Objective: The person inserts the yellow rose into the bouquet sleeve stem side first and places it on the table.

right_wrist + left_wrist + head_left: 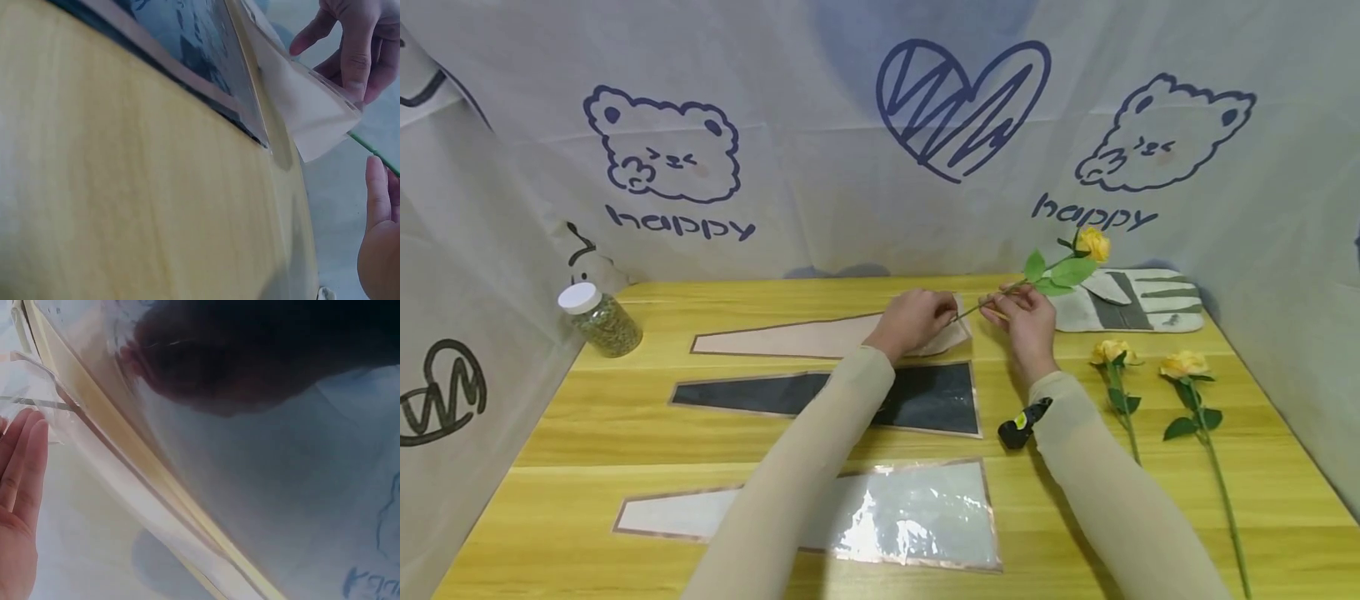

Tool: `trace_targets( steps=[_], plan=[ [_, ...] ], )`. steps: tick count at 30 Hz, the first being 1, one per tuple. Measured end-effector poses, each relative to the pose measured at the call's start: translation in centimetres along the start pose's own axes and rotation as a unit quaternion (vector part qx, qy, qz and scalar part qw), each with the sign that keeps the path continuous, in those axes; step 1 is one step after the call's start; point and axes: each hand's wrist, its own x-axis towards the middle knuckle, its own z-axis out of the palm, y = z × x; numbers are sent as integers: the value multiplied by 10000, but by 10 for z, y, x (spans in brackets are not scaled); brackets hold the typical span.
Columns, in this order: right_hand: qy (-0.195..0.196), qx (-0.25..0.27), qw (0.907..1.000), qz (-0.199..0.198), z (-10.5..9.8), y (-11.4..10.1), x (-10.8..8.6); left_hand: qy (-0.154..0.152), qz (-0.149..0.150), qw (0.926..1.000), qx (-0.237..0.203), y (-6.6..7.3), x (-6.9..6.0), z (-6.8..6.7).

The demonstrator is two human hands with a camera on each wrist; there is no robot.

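Near the table's back edge, my left hand (917, 318) pinches the mouth of a pale pink, tapered flower sleeve (775, 338) with a clear front. My right hand (1028, 327) holds an artificial yellow rose (1092, 244) by its green stem. Its bloom and leaves point up and to the right. In the right wrist view the lower stem (369, 148) reaches the lifted mouth of the pink sleeve (315, 115); how far in it goes is hard to tell. A blurred dark shape covers the top of the left wrist view.
A black sleeve (932, 400) and a whitish sleeve (925, 508) lie nearer me. Two yellow roses, a left one (1114, 352) and a right one (1183, 364), lie at right. Behind them is a white-and-grey glove (1150, 302). A white-lidded jar (602, 323) stands back left.
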Motion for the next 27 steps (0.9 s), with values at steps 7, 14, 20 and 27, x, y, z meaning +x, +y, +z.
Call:
trace_targets(
  steps=[7,14,20,27],
  plan=[
    [91,369,9991,207,-5,0,-1,272,94,9995,-141,0,-2,1],
    [288,998,9932,521,-3,5,-1,547,81,9979,-339,4,-2,4],
    [-91,1109,9892,953,-3,5,-1,588,119,9974,-387,4,-2,3],
    [84,997,9925,704,-5,1,-1,616,258,9969,-416,2,-3,2]
  ],
)
